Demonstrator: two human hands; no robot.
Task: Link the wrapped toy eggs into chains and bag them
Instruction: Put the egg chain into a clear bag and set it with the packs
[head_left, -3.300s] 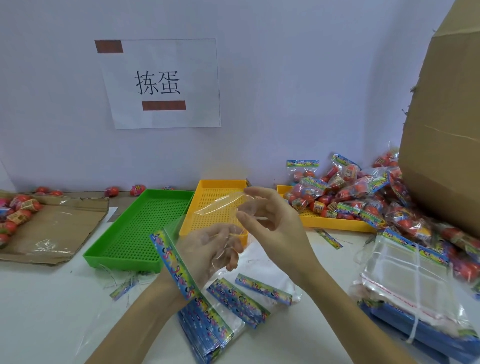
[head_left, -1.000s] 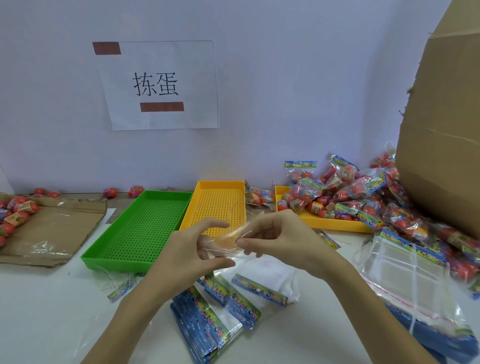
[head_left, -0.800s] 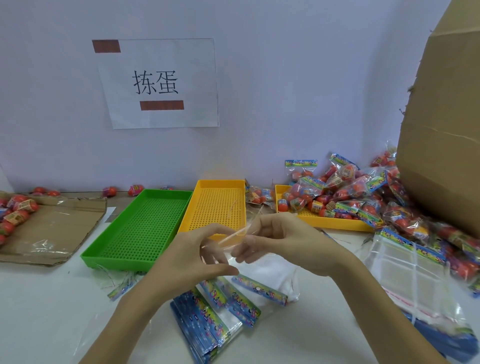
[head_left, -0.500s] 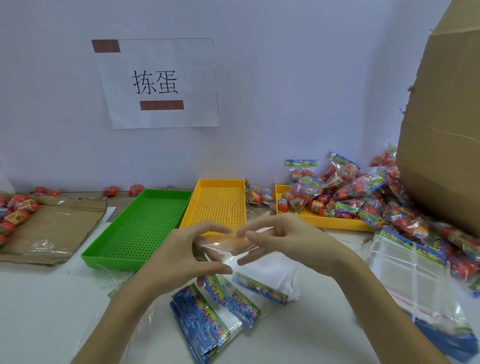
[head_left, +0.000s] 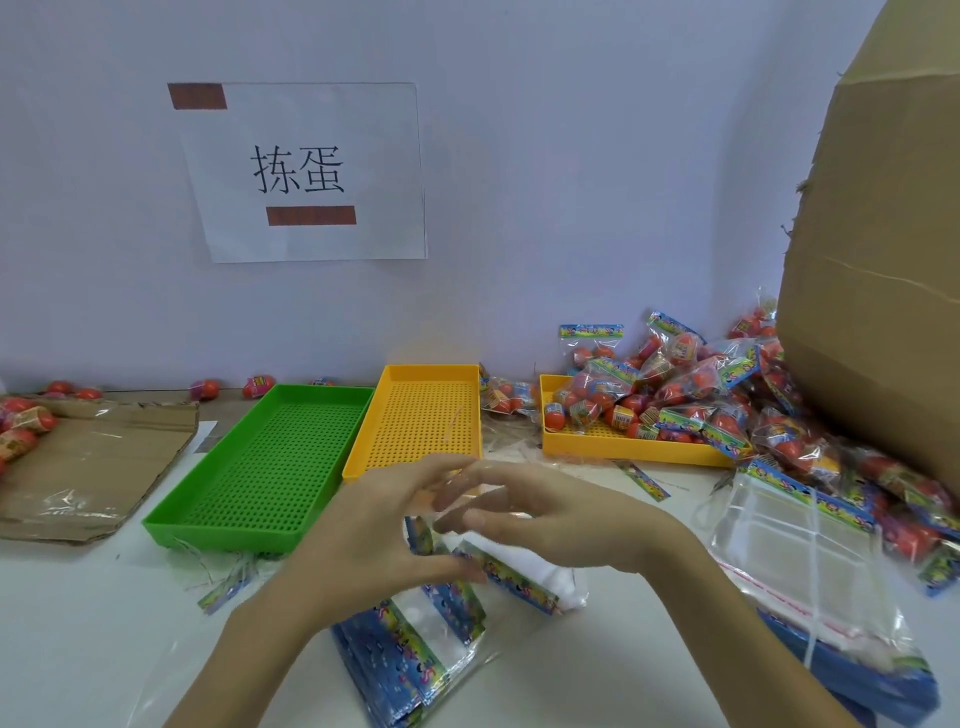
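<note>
My left hand (head_left: 374, 535) and my right hand (head_left: 550, 519) meet above the table's middle and hold a thin clear bag (head_left: 457, 493) between their fingertips. The film is blurred and hard to make out; a printed header strip hangs by my left fingers. Under my hands lies a pile of empty header bags (head_left: 415, 649). Bagged red toy eggs (head_left: 675, 395) are heaped on a yellow tray (head_left: 623, 449) at the right. Loose wrapped eggs (head_left: 26, 421) lie at the far left.
An empty green tray (head_left: 270, 467) and an empty yellow tray (head_left: 421, 415) stand side by side behind my hands. A flat cardboard sheet (head_left: 88, 457) lies left. A big cardboard box (head_left: 883, 260) leans in at the right, with a bundle of clear bags (head_left: 795, 561) below it.
My hands dropped from chest height toward the table and came together. The clear bag went from being spread open to being worked between my fingertips.
</note>
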